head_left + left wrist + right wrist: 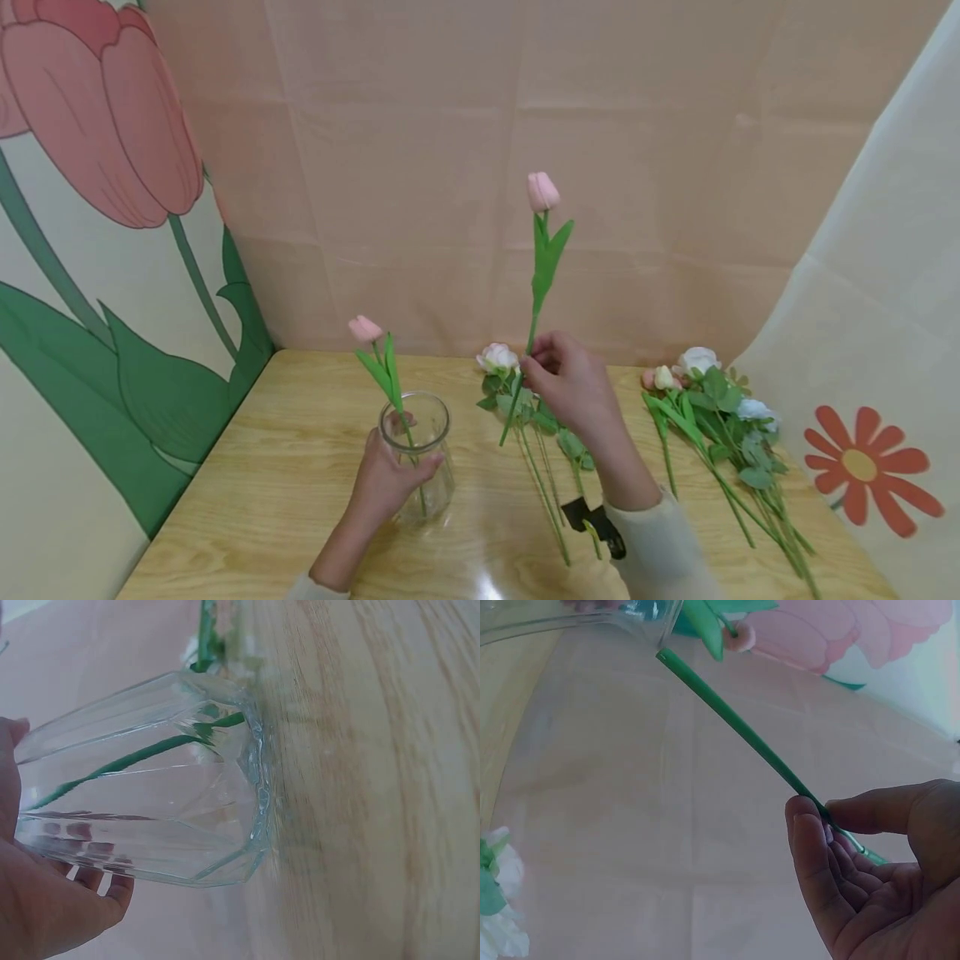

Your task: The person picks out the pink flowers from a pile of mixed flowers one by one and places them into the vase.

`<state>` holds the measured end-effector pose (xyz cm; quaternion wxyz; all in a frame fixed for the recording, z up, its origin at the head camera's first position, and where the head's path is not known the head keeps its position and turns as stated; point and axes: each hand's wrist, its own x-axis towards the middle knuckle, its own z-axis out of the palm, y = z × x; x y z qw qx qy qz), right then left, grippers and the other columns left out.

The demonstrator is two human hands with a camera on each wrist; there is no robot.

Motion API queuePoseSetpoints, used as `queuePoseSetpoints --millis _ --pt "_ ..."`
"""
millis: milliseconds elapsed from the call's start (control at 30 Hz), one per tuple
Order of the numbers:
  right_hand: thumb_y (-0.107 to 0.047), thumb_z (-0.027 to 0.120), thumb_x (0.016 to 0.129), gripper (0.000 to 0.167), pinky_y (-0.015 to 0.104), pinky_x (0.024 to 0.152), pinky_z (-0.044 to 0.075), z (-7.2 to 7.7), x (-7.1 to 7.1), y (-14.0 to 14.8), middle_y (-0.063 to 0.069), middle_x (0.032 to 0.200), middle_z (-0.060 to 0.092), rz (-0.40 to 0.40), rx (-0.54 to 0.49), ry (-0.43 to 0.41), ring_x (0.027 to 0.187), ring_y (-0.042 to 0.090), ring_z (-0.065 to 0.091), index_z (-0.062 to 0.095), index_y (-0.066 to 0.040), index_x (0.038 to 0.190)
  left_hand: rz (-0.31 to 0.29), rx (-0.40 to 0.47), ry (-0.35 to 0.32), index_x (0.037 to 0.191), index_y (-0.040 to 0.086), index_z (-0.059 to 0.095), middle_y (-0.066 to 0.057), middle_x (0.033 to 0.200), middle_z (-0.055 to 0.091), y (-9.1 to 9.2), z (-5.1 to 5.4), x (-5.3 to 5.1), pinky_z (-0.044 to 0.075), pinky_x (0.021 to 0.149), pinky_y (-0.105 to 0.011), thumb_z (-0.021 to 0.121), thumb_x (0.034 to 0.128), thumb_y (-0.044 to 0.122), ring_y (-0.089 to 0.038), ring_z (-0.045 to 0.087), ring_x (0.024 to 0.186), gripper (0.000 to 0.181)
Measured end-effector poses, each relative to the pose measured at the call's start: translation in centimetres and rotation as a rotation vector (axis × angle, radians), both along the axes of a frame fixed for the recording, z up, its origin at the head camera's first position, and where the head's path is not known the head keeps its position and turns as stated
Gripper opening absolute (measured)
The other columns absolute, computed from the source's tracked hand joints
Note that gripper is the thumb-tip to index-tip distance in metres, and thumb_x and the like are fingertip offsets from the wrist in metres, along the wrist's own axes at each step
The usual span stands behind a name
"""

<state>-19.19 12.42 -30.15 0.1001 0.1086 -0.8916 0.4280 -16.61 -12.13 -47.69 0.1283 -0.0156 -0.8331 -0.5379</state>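
Observation:
A clear glass vase (pixel 438 487) stands upright on the table, gripped near its rim by my left hand (pixel 386 479). One pink tulip (pixel 365 328) leans left inside it, and its green stem (pixel 142 755) shows through the faceted glass in the left wrist view. My right hand (pixel 573 383) pinches the stem of a second pink tulip (pixel 543 192) between thumb and fingers, bloom up, above the table and right of the vase. In the right wrist view the held stem's cut end (pixel 662 655) points toward the vase rim, which appears close by.
Behind the right hand, pale pink-white roses (pixel 498 357) with leafy stems lie on the wooden table (pixel 262 467). Farther right lies a bunch of white roses (pixel 699 360), tulips and greenery. A plain cloth backdrop (pixel 420 183) rises at the table's back edge, with printed panels at both sides.

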Motion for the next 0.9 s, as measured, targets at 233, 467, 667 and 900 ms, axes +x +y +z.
queuePoseSetpoints --millis 233,467,667,900 --pt "-0.016 0.066 0.097 0.016 0.029 0.069 0.058 0.4 0.1 -1.6 0.009 0.093 0.073 0.013 -0.034 0.019 0.078 0.017 0.071 0.063 -0.005 0.108 0.002 -0.004 -0.006 0.139 0.018 0.051 -0.022 0.136 0.051 -0.1 0.1 0.0 0.045 0.097 -0.071 0.087 0.0765 0.041 -0.047 0.05 0.127 0.075" --pt "-0.014 0.068 0.095 0.015 0.025 0.067 0.055 0.5 0.3 -2.7 0.009 0.091 0.074 0.037 -0.071 0.067 0.075 0.015 0.069 0.063 -0.004 0.106 -0.016 0.02 -0.028 0.14 0.02 0.05 -0.02 0.14 0.048 -0.1 -0.1 -0.1 0.043 0.099 -0.071 0.088 0.076 0.043 -0.047 0.048 0.13 0.078" --pt "-0.014 0.068 0.096 0.013 0.026 0.064 0.057 0.3 0.4 -4.0 0.006 0.088 0.073 0.076 -0.101 0.109 0.073 0.015 0.069 0.063 -0.005 0.105 -0.016 0.019 -0.019 0.14 0.02 0.05 -0.017 0.139 0.05 -0.1 -0.2 0.0 0.043 0.099 -0.072 0.088 0.0759 0.043 -0.045 0.048 0.13 0.078" --pt "-0.008 0.068 0.095 0.012 0.026 0.063 0.058 0.1 0.5 -5.5 0.007 0.088 0.073 0.106 -0.14 0.133 0.074 0.019 0.072 0.063 -0.003 0.104 -0.035 0.01 0.0 0.141 0.018 0.049 -0.012 0.139 0.052 -0.1 -0.1 -0.1 0.042 0.101 -0.071 0.087 0.0774 0.042 -0.042 0.047 0.132 0.077"
